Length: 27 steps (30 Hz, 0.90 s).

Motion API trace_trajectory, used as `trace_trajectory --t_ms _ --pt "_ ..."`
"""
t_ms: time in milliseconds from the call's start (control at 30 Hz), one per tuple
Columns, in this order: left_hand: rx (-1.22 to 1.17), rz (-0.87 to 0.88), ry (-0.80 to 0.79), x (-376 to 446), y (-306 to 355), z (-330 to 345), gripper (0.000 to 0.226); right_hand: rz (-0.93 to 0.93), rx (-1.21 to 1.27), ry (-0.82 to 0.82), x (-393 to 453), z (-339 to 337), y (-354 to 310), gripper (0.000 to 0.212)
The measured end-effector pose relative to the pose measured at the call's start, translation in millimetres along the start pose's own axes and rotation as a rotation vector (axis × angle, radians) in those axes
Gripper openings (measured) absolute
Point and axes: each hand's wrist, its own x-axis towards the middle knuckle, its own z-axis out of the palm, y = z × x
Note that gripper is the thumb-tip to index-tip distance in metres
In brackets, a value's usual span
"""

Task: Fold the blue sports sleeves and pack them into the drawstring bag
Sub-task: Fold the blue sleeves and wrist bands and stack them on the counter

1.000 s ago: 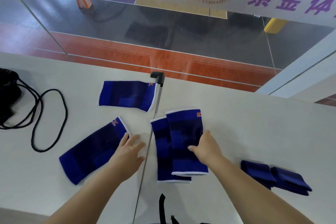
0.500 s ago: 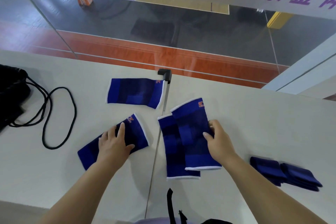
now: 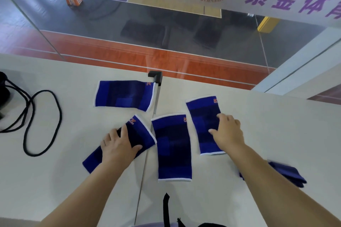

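Several flat blue sleeves with white edges lie on the white table (image 3: 267, 125). One lies crosswise at the back (image 3: 125, 96). A slanted sleeve (image 3: 142, 131) is under my left hand (image 3: 118, 145), whose fingers reach over its far edge with the thumb on its near side. A middle sleeve (image 3: 173, 149) lies lengthwise and untouched. My right hand (image 3: 227, 132) holds the right sleeve (image 3: 203, 116), thumb on top and fingers at its right edge. Folded blue sleeves (image 3: 289, 173) sit at the right, partly behind my forearm. The black drawstring bag (image 3: 3, 94) shows at the far left edge.
The bag's black cord (image 3: 42, 121) loops over the left part of the table. A seam with a black clamp (image 3: 156, 77) splits the tabletop down the middle. A glass pane and a printed banner stand behind the table's far edge. A black strap (image 3: 166, 208) hangs near me.
My right hand slid the upper sleeve off the one beneath, and the two now lie side by side. My left hand came down on the slanted sleeve and shifted it toward the seam.
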Motion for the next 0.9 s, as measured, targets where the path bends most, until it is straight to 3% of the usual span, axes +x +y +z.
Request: trace_trajectory --t_ms 67,167,267,433,700,900 --pt "0.010 -0.029 -0.005 0 0 -3 0.091 -0.086 0.077 -0.036 -12 12 -6 0.055" --pt "-0.035 -0.088 -0.044 -2 -4 -8 0.083 -0.258 0.137 -0.220 -32 33 -18 0.058" --pt "-0.210 -0.077 -0.026 -6 -12 -13 0.052 -0.350 0.019 -0.304 -44 52 -26 0.067" --pt "-0.444 0.002 -0.067 -9 -27 -25 0.010 -0.302 0.040 -0.272 -45 61 -29 0.069" --pt "-0.936 0.001 -0.125 -5 -29 -42 0.009 -0.269 0.135 -0.304 -49 66 -39 0.071" --pt "-1.218 -0.009 -0.272 -6 -10 -50 0.010 -0.251 0.372 -0.305 -54 57 -52 0.044"
